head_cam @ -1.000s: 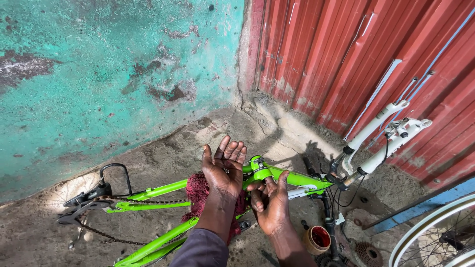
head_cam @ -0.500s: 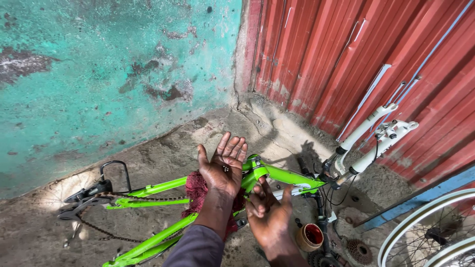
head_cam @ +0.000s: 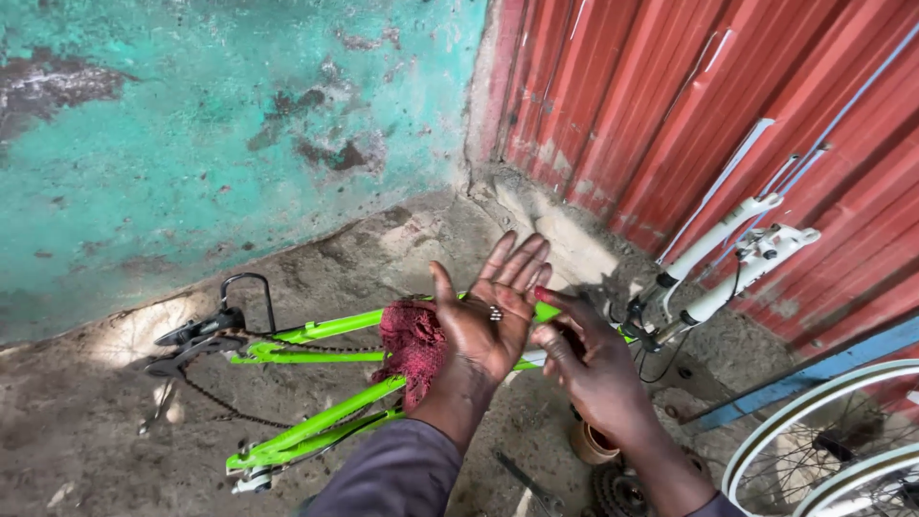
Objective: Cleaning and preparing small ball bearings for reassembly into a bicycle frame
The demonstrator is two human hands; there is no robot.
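My left hand [head_cam: 493, 311] is held palm up with its fingers spread, and a few small metal balls [head_cam: 495, 313] rest in the palm. My right hand [head_cam: 589, 364] hovers just to its right, fingertips bent toward the left palm and touching its edge; I cannot tell if it pinches anything. Both hands are above a bright green bicycle frame [head_cam: 316, 330] lying on the ground. A red rag [head_cam: 412, 345] is draped over the frame beneath my left wrist. A white suspension fork [head_cam: 728, 263] sticks up at the frame's right end.
A turquoise wall [head_cam: 211, 124] and a red corrugated metal sheet [head_cam: 689, 105] meet at the corner ahead. A loose chain [head_cam: 211, 397] hangs by the rear dropouts. A small brown cup [head_cam: 589, 445], a sprocket [head_cam: 617, 490] and a wheel [head_cam: 833, 450] lie at the lower right.
The view has shifted slightly. My left palm stays open and raised; my right hand has moved closer to it, fingertips now at the palm's edge.
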